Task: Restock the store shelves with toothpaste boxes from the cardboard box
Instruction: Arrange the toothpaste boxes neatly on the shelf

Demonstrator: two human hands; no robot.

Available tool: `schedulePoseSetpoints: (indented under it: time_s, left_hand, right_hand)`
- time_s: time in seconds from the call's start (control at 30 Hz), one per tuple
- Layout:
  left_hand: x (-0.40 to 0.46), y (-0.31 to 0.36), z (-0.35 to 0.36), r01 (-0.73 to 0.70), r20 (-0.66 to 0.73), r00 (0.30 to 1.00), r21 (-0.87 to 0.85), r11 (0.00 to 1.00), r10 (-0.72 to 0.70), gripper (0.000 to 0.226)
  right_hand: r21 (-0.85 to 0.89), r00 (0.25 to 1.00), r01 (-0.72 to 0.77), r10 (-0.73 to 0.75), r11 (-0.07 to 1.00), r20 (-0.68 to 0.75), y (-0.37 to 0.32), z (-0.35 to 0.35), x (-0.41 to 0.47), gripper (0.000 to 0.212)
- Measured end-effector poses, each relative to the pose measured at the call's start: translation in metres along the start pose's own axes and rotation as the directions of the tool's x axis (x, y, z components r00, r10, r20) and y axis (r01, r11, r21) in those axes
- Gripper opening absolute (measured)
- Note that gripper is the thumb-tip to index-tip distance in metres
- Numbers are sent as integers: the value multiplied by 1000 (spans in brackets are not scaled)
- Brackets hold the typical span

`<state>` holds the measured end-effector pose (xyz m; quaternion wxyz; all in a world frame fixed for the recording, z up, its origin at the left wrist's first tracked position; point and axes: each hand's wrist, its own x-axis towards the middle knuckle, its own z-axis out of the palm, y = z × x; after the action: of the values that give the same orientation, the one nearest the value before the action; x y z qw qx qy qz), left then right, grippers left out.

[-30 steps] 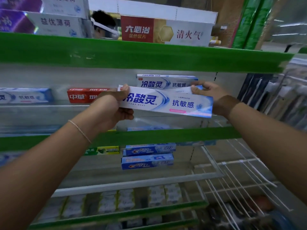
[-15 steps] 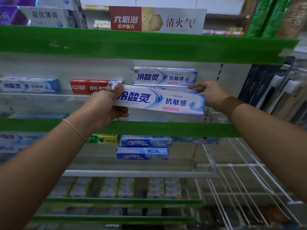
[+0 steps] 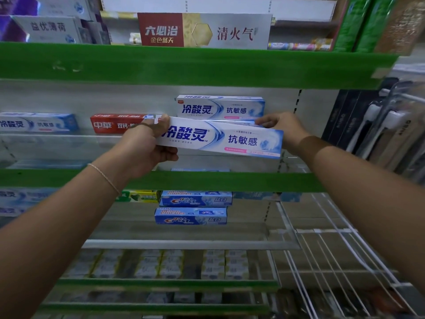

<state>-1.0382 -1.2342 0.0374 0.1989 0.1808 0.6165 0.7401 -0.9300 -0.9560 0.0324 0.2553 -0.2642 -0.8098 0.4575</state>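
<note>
I hold a white and blue toothpaste box [image 3: 220, 139] lengthwise in front of the middle shelf [image 3: 207, 180]. My left hand [image 3: 147, 146] grips its left end, thumb on top. My right hand [image 3: 282, 127] holds the right end from behind, fingers on the top edge. Directly behind it, a matching toothpaste box [image 3: 220, 107] tops a stack on the shelf, and the held box sits slightly lower and nearer to me. The cardboard box is out of view.
A red toothpaste box [image 3: 115, 123] and another white-blue box [image 3: 36, 123] stand to the left on the same shelf. Blue Crest boxes [image 3: 193, 208] lie on the shelf below. Toothbrush packs [image 3: 377, 125] hang at the right. Wire racks [image 3: 333, 261] fill the lower right.
Both hands have carried the box slightly toward the stacked box on the shelf. The view has dropped a little; the grip is unchanged.
</note>
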Motion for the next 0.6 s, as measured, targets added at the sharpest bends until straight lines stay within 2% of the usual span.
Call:
schedulePoseSetpoints:
  time_s: [0.13, 0.2, 0.27, 0.33, 0.4, 0.5, 0.6]
  left_hand:
    - [5, -1, 5, 3, 9, 1000, 0, 1000, -3, 22]
    - [10, -1, 6, 9, 8, 1000, 1, 1000, -9, 23]
    - [18, 0, 8, 17, 4, 1000, 9, 1000, -17, 25]
    - [26, 3, 11, 18, -18, 1000, 4, 1000, -18, 24]
    - [32, 7, 16, 12, -36, 999, -23, 1000, -13, 22]
    - [39, 10, 23, -19, 12, 1000, -79, 997, 20, 19]
    - [47, 12, 30, -80, 30, 996, -38, 996, 82, 19]
  right_hand:
    - [34, 1000, 4, -4, 999, 11, -3, -6, -3, 18]
    - [74, 993, 58, -50, 996, -103, -10, -8, -5, 16]
    - [226, 986, 9, 29, 974, -165, -20, -12, -7, 22]
    - [381, 989, -86, 125, 920, -79, -31, -17, -9, 34]
    - [406, 988, -143, 157, 903, -3, -38, -21, -10, 40]
    - [361, 992, -119, 128, 925, -1, -40, -21, -10, 31]
    - [370, 1000, -6, 10, 929, -8, -39, -23, -10, 14]
